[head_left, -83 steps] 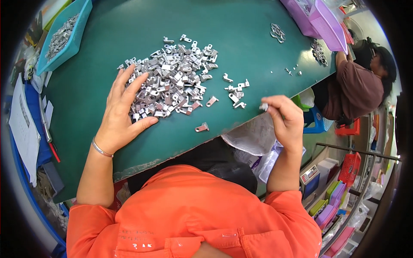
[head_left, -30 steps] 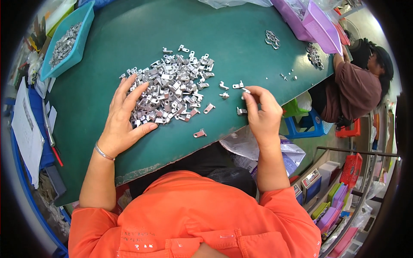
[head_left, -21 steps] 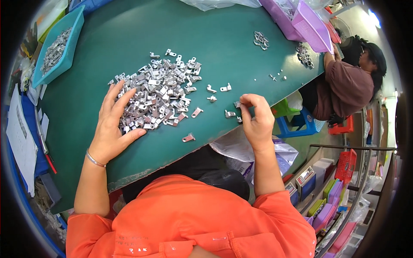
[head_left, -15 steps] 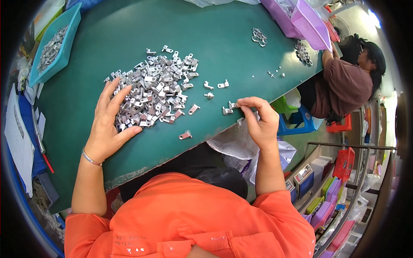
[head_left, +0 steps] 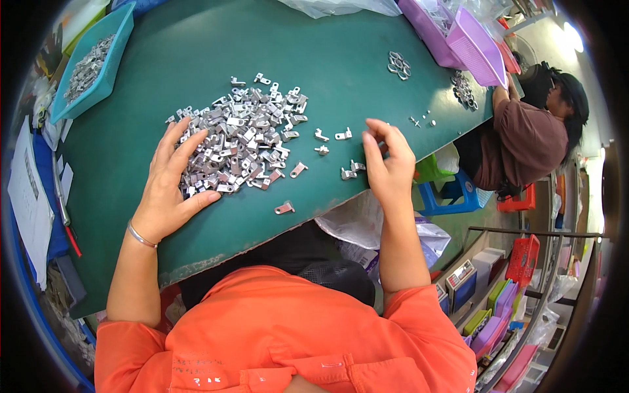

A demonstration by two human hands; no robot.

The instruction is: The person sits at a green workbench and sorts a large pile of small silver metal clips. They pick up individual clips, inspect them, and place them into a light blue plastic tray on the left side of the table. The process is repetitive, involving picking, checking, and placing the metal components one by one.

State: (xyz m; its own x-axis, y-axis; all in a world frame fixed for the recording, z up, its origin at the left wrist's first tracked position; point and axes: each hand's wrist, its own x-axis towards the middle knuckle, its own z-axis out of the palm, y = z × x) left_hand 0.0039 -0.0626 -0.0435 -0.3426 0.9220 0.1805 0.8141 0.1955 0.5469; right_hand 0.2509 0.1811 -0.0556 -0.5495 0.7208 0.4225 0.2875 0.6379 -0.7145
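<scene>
A heap of several small silver metal brackets (head_left: 239, 141) lies on the green table (head_left: 196, 52). My left hand (head_left: 167, 187) rests flat on the heap's left side, fingers spread. My right hand (head_left: 388, 164) hovers at the table's near edge, fingers apart, beside two loose brackets (head_left: 350, 170). More loose brackets (head_left: 331, 136) lie between the heap and that hand. One single bracket (head_left: 284, 208) sits nearer me.
A teal bin (head_left: 92, 62) with metal parts stands at the far left. Purple baskets (head_left: 468, 39) sit at the far right, where another person (head_left: 531, 137) works. A small cluster of parts (head_left: 398, 64) lies mid-table. Clear bags (head_left: 367, 226) hang below the edge.
My right hand came in from beyond the table's edge to the loose brackets and opened its fingers. My left hand stayed on the heap.
</scene>
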